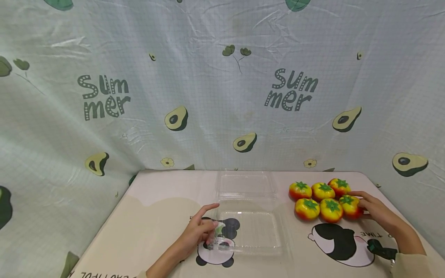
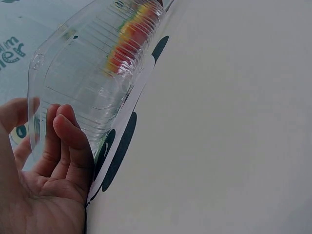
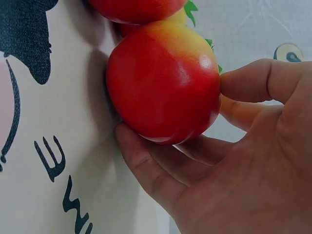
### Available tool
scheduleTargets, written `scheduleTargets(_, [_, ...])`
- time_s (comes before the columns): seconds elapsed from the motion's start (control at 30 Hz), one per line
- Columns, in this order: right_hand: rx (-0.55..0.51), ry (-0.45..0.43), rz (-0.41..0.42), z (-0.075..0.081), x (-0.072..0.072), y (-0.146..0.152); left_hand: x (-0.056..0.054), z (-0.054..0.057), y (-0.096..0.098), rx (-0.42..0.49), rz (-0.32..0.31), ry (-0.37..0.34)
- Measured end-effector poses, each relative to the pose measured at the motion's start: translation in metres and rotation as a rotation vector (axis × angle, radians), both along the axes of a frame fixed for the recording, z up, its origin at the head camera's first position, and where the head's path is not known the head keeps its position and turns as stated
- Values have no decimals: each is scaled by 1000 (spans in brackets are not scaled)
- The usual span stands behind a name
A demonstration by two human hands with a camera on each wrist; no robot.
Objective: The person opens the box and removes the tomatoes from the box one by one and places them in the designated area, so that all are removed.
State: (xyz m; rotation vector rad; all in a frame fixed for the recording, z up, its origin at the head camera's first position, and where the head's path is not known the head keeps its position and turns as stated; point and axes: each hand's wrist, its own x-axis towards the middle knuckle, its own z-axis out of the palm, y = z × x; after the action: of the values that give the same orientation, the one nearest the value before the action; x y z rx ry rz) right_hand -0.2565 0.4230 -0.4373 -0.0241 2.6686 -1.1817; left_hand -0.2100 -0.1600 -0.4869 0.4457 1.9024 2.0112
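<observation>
A clear plastic clamshell box [image 1: 250, 231] lies opened out on the table, its lid [image 1: 247, 184] folded back toward the curtain. At its left edge my left hand [image 1: 199, 231] holds the side wall, with fingers on both sides of the plastic in the left wrist view. Several red-and-yellow persimmons with green leafy tops sit in two rows right of the box. My right hand [image 1: 377, 210] grips the front-row right persimmon [image 3: 163, 83], thumb near its top and fingers under its lower side. Another persimmon [image 3: 141, 7] sits close against it.
The pale table mat [image 1: 139, 227] carries a printed panda, a black-and-white figure and lettering. Behind it hangs a curtain [image 1: 208, 96] with avocado prints. A dark strap piece [image 1: 382, 249] is by the right wrist.
</observation>
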Motion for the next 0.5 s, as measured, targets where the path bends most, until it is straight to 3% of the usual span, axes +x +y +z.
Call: scheduleTargets(0.5, [7,-20,-1,2,0,-2,1,1,-1,-8,-8,8])
